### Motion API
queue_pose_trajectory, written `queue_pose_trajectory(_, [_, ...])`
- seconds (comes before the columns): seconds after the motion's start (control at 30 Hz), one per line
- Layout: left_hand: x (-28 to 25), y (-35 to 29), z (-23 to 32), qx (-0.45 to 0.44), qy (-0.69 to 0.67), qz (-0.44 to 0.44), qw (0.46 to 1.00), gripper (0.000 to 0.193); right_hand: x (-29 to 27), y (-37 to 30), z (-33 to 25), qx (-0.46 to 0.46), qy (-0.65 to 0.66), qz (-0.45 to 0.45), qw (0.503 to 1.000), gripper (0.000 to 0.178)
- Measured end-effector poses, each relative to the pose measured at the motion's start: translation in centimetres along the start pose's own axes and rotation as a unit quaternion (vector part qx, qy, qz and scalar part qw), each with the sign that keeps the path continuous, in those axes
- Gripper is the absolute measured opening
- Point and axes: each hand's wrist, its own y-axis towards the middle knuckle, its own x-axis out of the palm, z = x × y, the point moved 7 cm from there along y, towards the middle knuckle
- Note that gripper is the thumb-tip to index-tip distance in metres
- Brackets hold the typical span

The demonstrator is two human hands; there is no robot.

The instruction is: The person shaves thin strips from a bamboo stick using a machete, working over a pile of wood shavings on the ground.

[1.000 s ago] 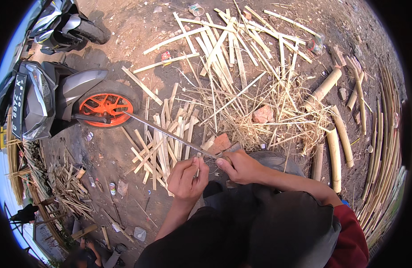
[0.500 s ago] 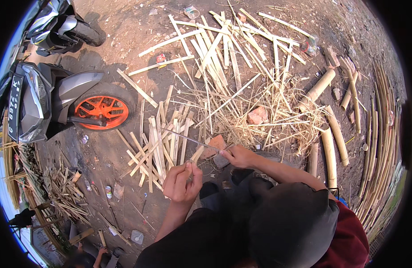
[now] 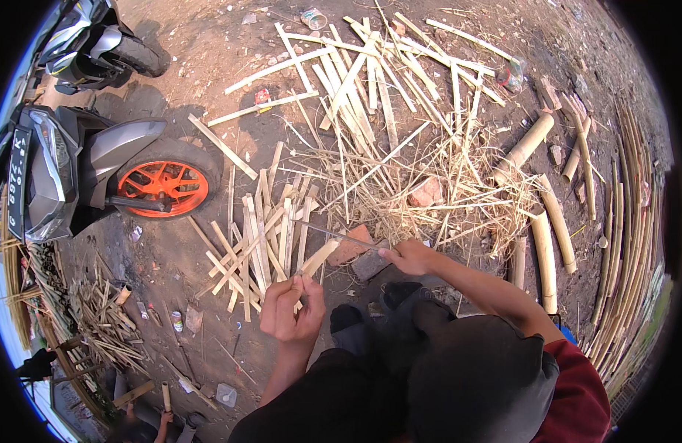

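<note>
Head view: left grip [image 3: 292, 310] pinches pale, flat bamboo strip [image 3: 319, 258]; right grip [image 3: 410, 258] clamps long, grey metal blade [image 3: 336, 235]. Strip judged light, stiff, splintery; hold near end.

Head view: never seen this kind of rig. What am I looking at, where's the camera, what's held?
There's no robot here: these are a person's two bare hands. All the pictures come from one fisheye camera worn on the head, looking down, so straight edges bend near the rim.

The left hand pinches a pale strip, apparently bamboo. The right hand grips a long thin blade.

On the dirt ground lie more loose strips, a tangle of shavings and cut poles. A motorbike with an orange wheel stands at left.
</note>
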Motion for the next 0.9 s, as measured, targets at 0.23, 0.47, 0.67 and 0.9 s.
queue_pose_trajectory(0.23, [0.2, -0.1, -0.8, -0.024, 0.012, -0.005, 1.000, 0.017, 0.8, -1.5, -10.0, -0.192, 0.220, 0.043, 0.955, 0.066])
queue_pose_trajectory(0.47, [-0.3, -0.4, -0.8, -0.032, 0.027, 0.002, 0.999, 0.016, 1.3, 0.4, -3.2, -0.052, 0.069, 0.052, 0.995, 0.064])
queue_pose_trajectory(0.67, [0.2, -0.6, -0.8, -0.049, 0.006, -0.018, 0.999, 0.014, -0.2, -0.9, -12.1, -0.214, 0.170, 0.003, 0.962, 0.067])
queue_pose_trajectory(0.9, [-0.3, -0.5, 0.0, -0.019, -0.048, -0.039, 0.998, 0.014, 1.5, 0.2, 1.2, 0.077, 0.121, -0.064, 0.988, 0.069])
